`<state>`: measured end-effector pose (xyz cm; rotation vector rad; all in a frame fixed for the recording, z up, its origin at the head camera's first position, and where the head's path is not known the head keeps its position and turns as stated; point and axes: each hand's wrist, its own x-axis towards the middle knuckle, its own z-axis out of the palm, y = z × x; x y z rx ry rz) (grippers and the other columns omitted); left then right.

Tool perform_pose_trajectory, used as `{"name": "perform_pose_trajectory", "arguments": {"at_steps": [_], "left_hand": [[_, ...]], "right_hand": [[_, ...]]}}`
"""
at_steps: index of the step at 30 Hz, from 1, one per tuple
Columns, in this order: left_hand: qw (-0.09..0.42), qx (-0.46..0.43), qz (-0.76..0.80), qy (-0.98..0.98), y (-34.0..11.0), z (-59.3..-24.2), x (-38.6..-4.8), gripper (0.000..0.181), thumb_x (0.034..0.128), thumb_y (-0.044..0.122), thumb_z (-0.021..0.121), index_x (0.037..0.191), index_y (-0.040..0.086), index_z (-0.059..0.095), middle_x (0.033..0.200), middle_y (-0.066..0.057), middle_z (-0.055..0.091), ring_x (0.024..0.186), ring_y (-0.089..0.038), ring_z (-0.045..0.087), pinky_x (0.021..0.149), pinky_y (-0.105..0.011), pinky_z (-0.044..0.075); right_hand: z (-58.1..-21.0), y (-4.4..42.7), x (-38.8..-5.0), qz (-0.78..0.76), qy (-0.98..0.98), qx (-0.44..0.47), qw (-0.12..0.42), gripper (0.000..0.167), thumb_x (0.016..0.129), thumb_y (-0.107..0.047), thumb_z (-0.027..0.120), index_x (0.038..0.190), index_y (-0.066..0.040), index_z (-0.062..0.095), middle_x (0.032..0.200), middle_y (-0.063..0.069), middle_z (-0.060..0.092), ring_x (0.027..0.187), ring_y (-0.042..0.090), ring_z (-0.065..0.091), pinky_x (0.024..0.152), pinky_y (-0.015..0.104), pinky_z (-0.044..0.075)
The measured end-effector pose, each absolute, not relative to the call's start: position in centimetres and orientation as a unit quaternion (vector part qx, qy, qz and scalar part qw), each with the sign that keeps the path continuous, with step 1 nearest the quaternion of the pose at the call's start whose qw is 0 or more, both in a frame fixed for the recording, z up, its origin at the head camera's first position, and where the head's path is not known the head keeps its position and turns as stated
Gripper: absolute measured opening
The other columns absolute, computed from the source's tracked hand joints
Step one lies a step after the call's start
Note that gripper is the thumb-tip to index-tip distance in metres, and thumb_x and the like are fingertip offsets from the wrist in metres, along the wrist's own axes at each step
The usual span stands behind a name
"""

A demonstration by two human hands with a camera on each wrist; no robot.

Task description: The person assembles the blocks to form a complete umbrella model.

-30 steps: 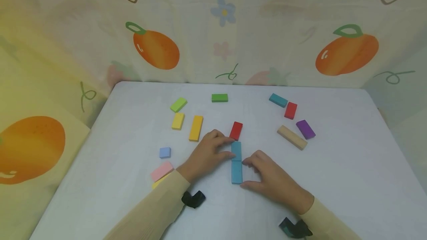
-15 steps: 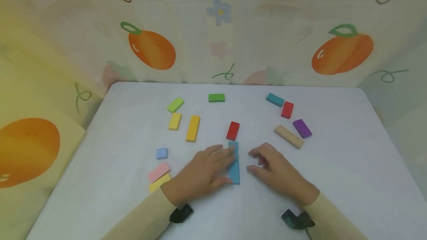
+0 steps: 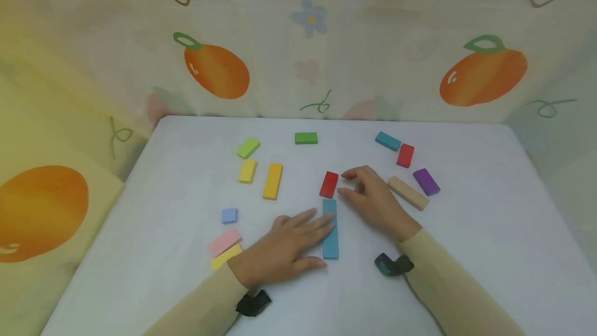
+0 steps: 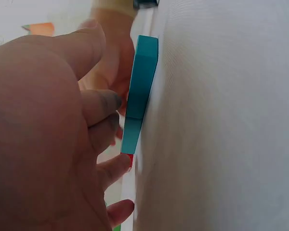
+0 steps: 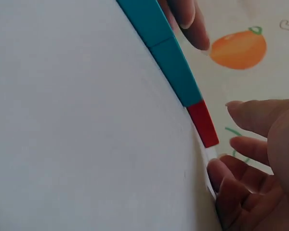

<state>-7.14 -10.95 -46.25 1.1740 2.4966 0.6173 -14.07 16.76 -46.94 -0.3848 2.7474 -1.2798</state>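
Two blue blocks lie end to end on the bench, the near block and the far block, their long axes on one line running from the person's side toward the back. Just beyond lies a red block, its long axis slanted, far end to the right; whether it touches the far block is hard to tell. The left hand is unclenched, fingers extended across the blue pair and hiding their seam in the head view; both wrist views show the seam, though contact with the fingers is uncertain. The right hand grasps nothing, thumb and fingers bent loosely apart just right of the red block. In the left wrist view, only a sliver of red shows. Farther right lie a wooden block and a purple block; at lower left, a yellow block is partly covered by the left forearm.
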Motion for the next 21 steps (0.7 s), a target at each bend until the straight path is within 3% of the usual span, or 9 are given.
{"name": "perform_pose_trajectory", "arguments": {"at_steps": [3,6,8,17,21], "left_hand": [[0.157,0.412,0.214,0.872,-10.9,-46.4,-7.3,0.079,0.1085,0.069,0.048,0.174,0.029,0.028,0.178,0.019,0.016,0.165,-0.025,0.012,0.117,-0.061,0.031],[0.152,0.415,0.208,0.873,-10.9,-46.4,-7.4,0.079,0.1085,0.068,0.048,0.174,0.028,0.03,0.178,0.018,0.018,0.165,-0.026,0.015,0.116,-0.06,0.033],[0.15,0.419,0.203,0.872,-10.8,-46.4,-7.3,0.079,0.1086,0.068,0.048,0.174,0.027,0.03,0.178,0.017,0.019,0.165,-0.027,0.015,0.115,-0.06,0.034],[0.162,0.42,0.201,0.87,-10.8,-46.2,-7.3,0.08,0.1086,0.068,0.048,0.174,0.027,0.028,0.178,0.018,0.016,0.165,-0.025,0.012,0.115,-0.06,0.032],[0.165,0.418,0.201,0.87,-10.9,-46.2,-7.4,0.081,0.1081,0.068,0.049,0.174,0.028,0.028,0.178,0.019,0.015,0.165,-0.025,0.012,0.116,-0.059,0.032]], "right_hand": [[-47.2,15.9,-15.5,-0.414,0.9,-0.135,0.03,0.049,0.101,-0.033,0.082,0.142,-0.012,0.066,0.131,0.005,0.063,0.106,0.025,0.058,0.091,0.043,0.053],[-47.5,15.2,-16.4,-0.389,0.906,-0.162,0.034,0.059,0.098,-0.04,0.084,0.146,-0.013,0.065,0.139,0.007,0.061,0.124,0.029,0.052,0.104,0.054,0.042],[-47.7,15.1,-16.6,-0.366,0.913,-0.178,0.036,0.062,0.096,-0.044,0.085,0.147,-0.015,0.065,0.141,0.007,0.059,0.131,0.031,0.047,0.105,0.058,0.036],[-47.9,15.8,-16.7,-0.374,0.903,-0.203,0.055,0.054,0.101,-0.032,0.082,0.152,-0.022,0.067,0.131,0.004,0.057,0.126,0.028,0.046,0.101,0.055,0.039],[-48.0,16.0,-16.9,-0.372,0.903,-0.207,0.058,0.053,0.102,-0.031,0.081,0.152,-0.02,0.067,0.133,0.004,0.057,0.126,0.028,0.047,0.102,0.054,0.04]]}}
